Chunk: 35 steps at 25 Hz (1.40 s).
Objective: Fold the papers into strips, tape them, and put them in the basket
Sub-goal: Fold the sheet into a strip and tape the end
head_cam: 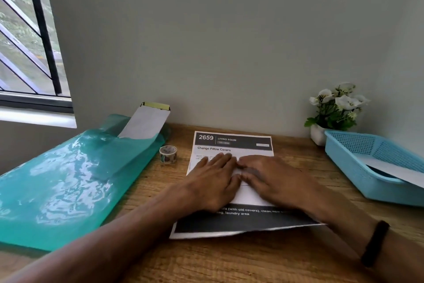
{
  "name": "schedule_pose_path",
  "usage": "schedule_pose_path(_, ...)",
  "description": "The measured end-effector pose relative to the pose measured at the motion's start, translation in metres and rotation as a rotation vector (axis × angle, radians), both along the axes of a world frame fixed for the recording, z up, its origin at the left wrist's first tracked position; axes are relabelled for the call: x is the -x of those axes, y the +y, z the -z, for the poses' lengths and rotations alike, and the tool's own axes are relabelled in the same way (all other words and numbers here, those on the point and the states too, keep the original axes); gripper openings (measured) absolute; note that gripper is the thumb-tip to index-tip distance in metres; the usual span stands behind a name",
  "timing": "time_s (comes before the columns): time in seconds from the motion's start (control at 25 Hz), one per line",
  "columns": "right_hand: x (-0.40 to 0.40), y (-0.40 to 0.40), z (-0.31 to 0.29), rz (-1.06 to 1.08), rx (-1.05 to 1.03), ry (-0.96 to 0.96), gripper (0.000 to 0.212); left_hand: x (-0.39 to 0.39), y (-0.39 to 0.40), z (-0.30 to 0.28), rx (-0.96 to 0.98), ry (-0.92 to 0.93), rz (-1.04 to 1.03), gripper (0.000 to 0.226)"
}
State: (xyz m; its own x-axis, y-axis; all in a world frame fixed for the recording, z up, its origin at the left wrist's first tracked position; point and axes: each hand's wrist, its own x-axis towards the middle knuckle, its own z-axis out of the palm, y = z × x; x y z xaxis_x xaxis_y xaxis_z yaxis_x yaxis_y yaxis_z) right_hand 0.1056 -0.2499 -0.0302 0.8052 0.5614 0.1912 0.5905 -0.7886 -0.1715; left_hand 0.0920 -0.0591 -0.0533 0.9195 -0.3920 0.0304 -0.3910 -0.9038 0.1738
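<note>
A wooden tabletop (286,257) stands against a grey wall (229,41). On its left side lies a shiny green plastic folder (64,186), and a white envelope (146,121) leans out of it against the wall. In the far right corner is a small white pot of white flowers (336,108). A barred window (25,37) is at the upper left.

A white printed sheet (231,152) is banded in black at top and bottom, with white lettering. The counter (286,250) is marked by brown wood grain. A light blue perforated basket (358,158), a glossy teal plastic folder (57,181), a patterned tape roll (168,154) and white flowers (339,101) in a white pot are seen. A black band (375,242) is worn on the right wrist.
</note>
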Motion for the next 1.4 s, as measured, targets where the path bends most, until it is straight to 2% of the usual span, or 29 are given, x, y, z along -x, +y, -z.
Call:
schedule_pose_path(0.16, 0.005, -0.003, 0.0, 0.079, 0.183, 0.205, 0.063, -0.003, 0.005, -0.002, -0.108, 0.086, -0.046, 0.073)
schedule_pose_path(0.4, 0.002, -0.008, -0.01, 0.074, 0.27, 0.297, 0.07, -0.006, 0.008, -0.007, -0.126, 0.149, -0.049, 0.075)
schedule_pose_path(0.52, -0.003, -0.009, -0.014, 0.093, 0.28, 0.303, 0.074, -0.002, 0.006, -0.007, -0.096, 0.115, -0.045, 0.076)
schedule_pose_path(0.6, -0.006, -0.006, -0.023, 0.101, 0.333, 0.276, 0.075, -0.005, 0.008, -0.008, -0.024, 0.053, -0.055, 0.075)
schedule_pose_path(0.64, -0.008, -0.003, -0.03, 0.094, 0.378, 0.247, 0.075, -0.008, 0.013, -0.012, 0.07, -0.009, -0.061, 0.07)
schedule_pose_path(0.72, -0.018, 0.006, -0.049, 0.093, 0.49, 0.23, 0.072, -0.014, 0.027, -0.025, 0.31, -0.232, -0.062, 0.054)
schedule_pose_path(0.8, -0.029, 0.02, -0.066, 0.088, 0.518, 0.267, 0.066, -0.021, 0.05, -0.04, 0.466, -0.467, -0.131, 0.046)
schedule_pose_path(0.92, -0.054, 0.056, -0.082, 0.036, 0.356, 0.159, 0.04, -0.033, 0.096, -0.041, 0.499, -0.643, -0.389, 0.043)
schedule_pose_path(1.04, -0.075, 0.107, -0.088, 0.035, 0.096, 0.081, 0.037, -0.044, 0.131, -0.024, 0.419, -0.582, -0.633, 0.043)
schedule_pose_path(1.12, -0.086, 0.145, -0.085, 0.058, -0.159, 0.175, 0.035, -0.043, 0.141, -0.019, 0.39, -0.467, -0.717, 0.047)
schedule_pose_path(1.2, -0.098, 0.182, -0.073, 0.124, -0.398, 0.285, 0.024, -0.041, 0.144, -0.017, 0.386, -0.407, -0.747, 0.053)
schedule_pose_path(1.4, -0.126, 0.237, -0.045, 0.374, -0.779, 0.452, 0.025, -0.046, 0.141, -0.012, 0.448, -0.372, -0.773, 0.059)
